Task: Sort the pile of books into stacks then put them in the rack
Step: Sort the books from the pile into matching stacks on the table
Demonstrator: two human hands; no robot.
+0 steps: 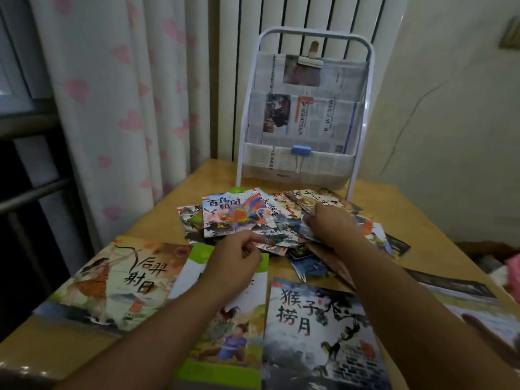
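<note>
Both hands are in the loose pile of books [284, 220] mid-table, before the rack [304, 108]: the left hand [239, 257] pinches a cover's near edge, the right hand [326, 223] curls among covers. The heap looks slippery; I'd guess one tug could slide books over the sorted ones [318, 333]

On the worktop [157, 218], the rack [302, 108] stands at twelve o'clock, book pile [281, 220] before it (three books [318, 333] at six).

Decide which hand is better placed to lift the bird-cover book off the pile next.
Probably the left. The left hand is at the near edge of the bird-cover book, while the right hand is busy in the pile's right side.
</note>
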